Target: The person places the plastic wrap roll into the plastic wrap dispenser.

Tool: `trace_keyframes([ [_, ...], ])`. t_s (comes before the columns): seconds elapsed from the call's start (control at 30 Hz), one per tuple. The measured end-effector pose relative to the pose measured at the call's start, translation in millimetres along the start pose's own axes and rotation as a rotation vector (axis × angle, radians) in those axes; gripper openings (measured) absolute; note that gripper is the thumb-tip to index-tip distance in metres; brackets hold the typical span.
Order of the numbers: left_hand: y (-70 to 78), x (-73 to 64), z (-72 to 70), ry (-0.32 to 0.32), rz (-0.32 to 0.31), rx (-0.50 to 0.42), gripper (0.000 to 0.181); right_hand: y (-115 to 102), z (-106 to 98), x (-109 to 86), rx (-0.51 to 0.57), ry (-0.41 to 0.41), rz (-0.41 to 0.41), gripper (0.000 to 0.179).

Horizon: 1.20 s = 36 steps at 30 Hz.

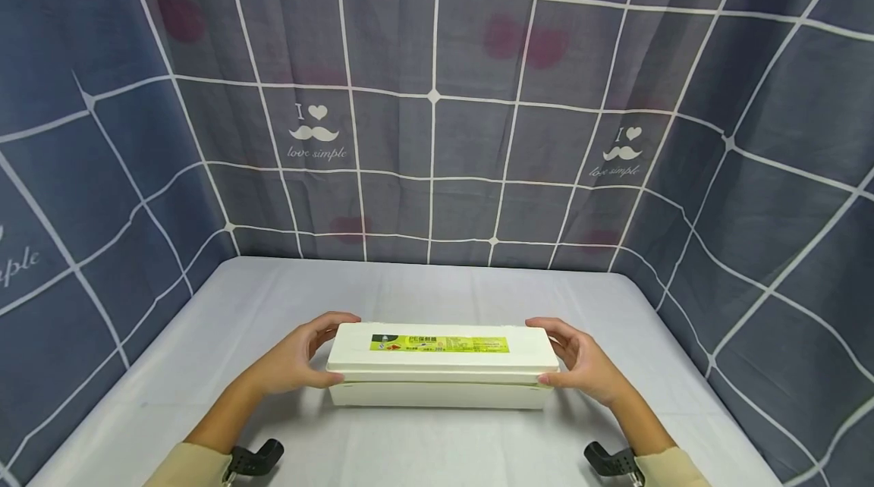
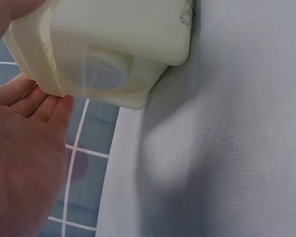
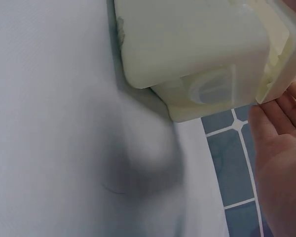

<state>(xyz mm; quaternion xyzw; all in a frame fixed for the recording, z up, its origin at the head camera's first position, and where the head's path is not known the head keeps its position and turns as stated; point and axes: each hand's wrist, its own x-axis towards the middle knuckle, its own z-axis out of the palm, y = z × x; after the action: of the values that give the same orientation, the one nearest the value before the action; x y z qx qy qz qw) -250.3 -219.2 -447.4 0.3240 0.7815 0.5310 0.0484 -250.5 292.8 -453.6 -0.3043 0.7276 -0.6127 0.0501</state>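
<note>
A long cream-white cling film box (image 1: 437,394) with a yellow-green label stands crosswise on the table. My left hand (image 1: 300,354) grips the left end of its lid (image 1: 355,354), thumb at the near edge and fingers round the far side. At the right end my right hand (image 1: 583,362) holds the lid the same way. Both wrist views show a narrow gap between lid and base, wider in the right wrist view. A round recess (image 3: 212,88) shows in the end wall of the base. The inside of the box is hidden.
A white cloth covers the table (image 1: 437,445). Behind it and at both sides hangs a grey-blue curtain (image 1: 471,138) with white grid lines. Black wrist mounts (image 1: 256,458) stick inward from both sleeves.
</note>
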Motion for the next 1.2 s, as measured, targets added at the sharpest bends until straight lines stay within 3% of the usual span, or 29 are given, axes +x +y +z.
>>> trace_keyframes([
  [0.83,-2.1,-2.1,1.2,-0.024,-0.055,0.008,0.077,17,6,-6.0,0.123,-0.025,0.009,0.080],
  [1.2,-10.2,-4.3,3.6,-0.035,-0.042,-0.084,0.073,19,3,-10.3,0.125,-0.014,0.105,0.084],
])
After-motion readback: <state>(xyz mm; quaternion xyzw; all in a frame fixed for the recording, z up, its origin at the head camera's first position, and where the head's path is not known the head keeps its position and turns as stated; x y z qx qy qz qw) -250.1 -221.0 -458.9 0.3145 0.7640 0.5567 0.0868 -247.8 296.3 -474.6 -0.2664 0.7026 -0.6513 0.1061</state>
